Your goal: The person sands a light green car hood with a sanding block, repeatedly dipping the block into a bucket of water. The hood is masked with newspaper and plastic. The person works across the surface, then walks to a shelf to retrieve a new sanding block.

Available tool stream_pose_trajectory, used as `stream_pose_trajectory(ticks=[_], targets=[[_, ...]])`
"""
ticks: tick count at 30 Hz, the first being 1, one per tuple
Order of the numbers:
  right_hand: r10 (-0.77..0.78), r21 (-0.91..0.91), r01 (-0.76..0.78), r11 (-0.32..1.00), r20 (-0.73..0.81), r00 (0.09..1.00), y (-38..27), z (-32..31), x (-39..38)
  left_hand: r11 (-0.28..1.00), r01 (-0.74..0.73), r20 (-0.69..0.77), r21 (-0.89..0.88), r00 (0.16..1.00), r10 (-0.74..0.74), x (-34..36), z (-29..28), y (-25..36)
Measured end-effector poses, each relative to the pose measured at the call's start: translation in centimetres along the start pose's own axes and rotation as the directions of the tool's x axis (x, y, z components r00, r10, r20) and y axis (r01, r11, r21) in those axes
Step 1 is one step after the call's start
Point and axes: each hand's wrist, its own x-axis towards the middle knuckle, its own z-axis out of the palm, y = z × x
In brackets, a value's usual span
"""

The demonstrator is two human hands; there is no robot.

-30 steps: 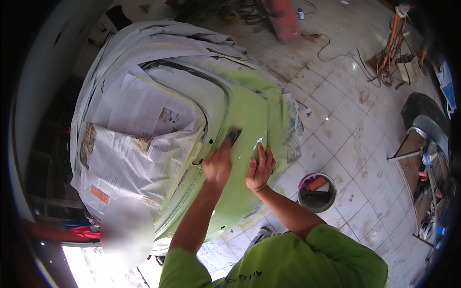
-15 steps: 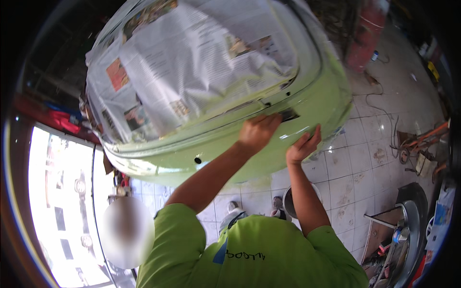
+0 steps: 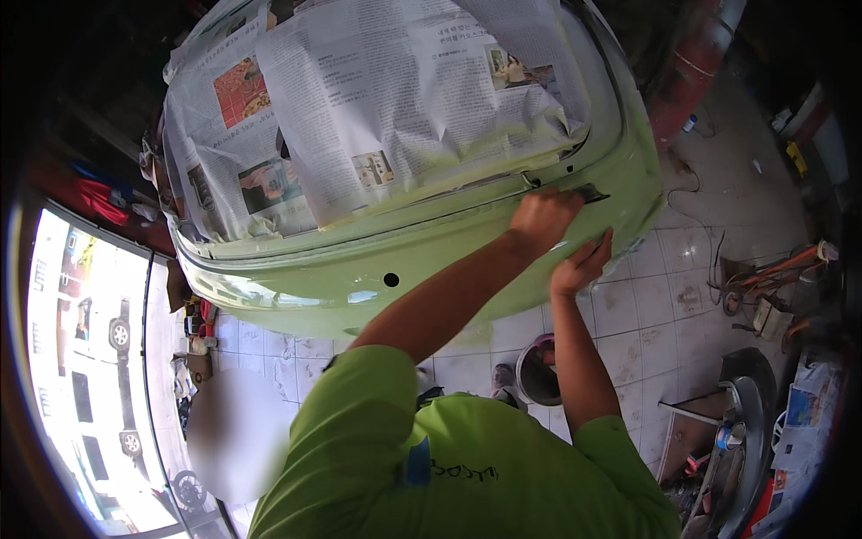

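Pale green body panel [image 3: 467, 278] of a car spreads below a window masked with newspaper [image 3: 359, 99]. Flat against its upper right part lies a dark, thin sheet [image 3: 593, 194] that looks like sandpaper. My left hand [image 3: 546, 218] is closed on it and presses it to the paint, with the far end sticking out past the fingers. Lower and to the right, my right hand [image 3: 581, 265] has its fingers stretched out and touches the panel near its edge. I see nothing held in it. A round dark hole [image 3: 391, 280] is left of my hands.
A bucket [image 3: 539, 370] stands on the tiled floor [image 3: 628, 350] below my right forearm. Loose car parts [image 3: 750, 431] lie at the lower right. A red post [image 3: 696, 72] rises at the back right. One blurred-out patch is at lower left.
My left hand has slid the dark sheet a little to the right along the panel. My right hand stays by the panel edge. The whole view has shifted somewhat.
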Motion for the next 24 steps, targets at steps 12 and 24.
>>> stream_pose_trajectory(ticks=[12, 24], targets=[[0.184, 0.201, -0.168, 0.965, -0.063, 0.981, -7.2, 0.3, -3.4, 0.985, -0.17, -0.127, 0.036, 0.977, 0.173, -21.6, -14.3, -14.4], [0.119, -0.055, -0.129, 0.99, -0.16, 0.98, -11.3, 3.3, -9.0, 0.993, -0.121, -0.038, -0.014, 0.992, 0.12, -43.7, -34.5, -33.6]])
